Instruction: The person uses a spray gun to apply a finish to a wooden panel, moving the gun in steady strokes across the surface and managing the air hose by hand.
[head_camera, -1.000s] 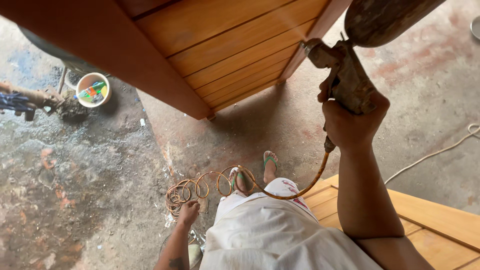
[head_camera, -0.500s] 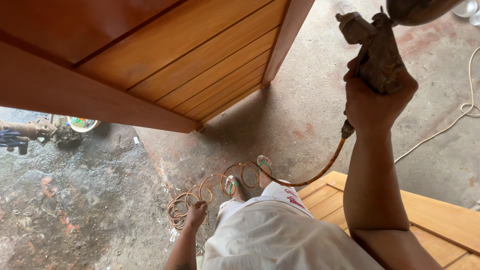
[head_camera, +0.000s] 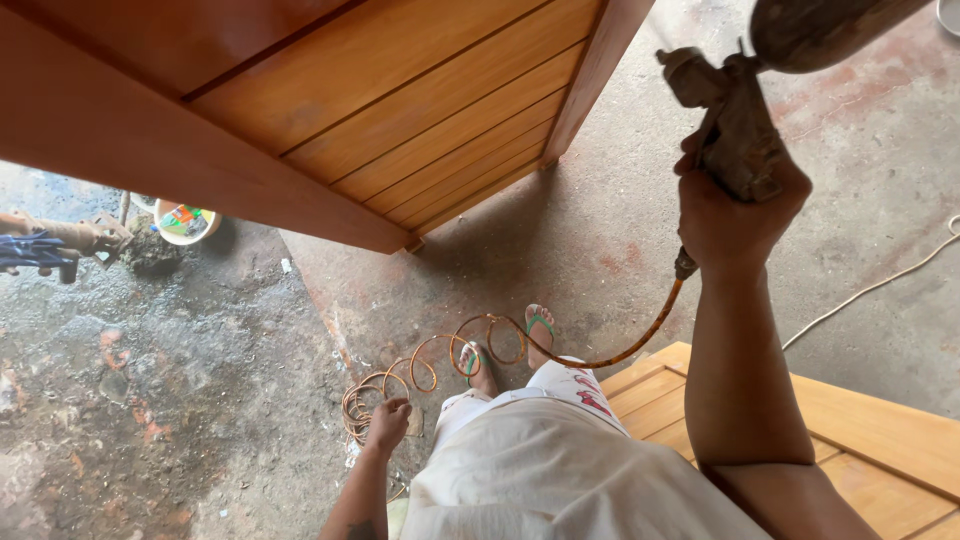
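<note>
My right hand (head_camera: 738, 215) is raised and closed around the grip of a grimy spray gun (head_camera: 722, 115), its cup (head_camera: 820, 28) at the top right. An orange coiled air hose (head_camera: 470, 355) runs from under the gun down to the floor in front of my feet. My left hand (head_camera: 386, 424) hangs low beside my hip and grips the coiled hose near its loops. A large orange-brown panelled wooden door (head_camera: 350, 110) stands tilted ahead of the gun.
A second wooden panel (head_camera: 880, 450) lies flat at the lower right. On the stained concrete floor sit a small white bucket (head_camera: 185, 222) and a dirty tool (head_camera: 60, 240) at the left. A white cord (head_camera: 880, 285) crosses the floor at right.
The view has swung left and down slightly, so the door fills more of the top. My right hand with the spray gun stays raised; my left hand still holds the hose.
</note>
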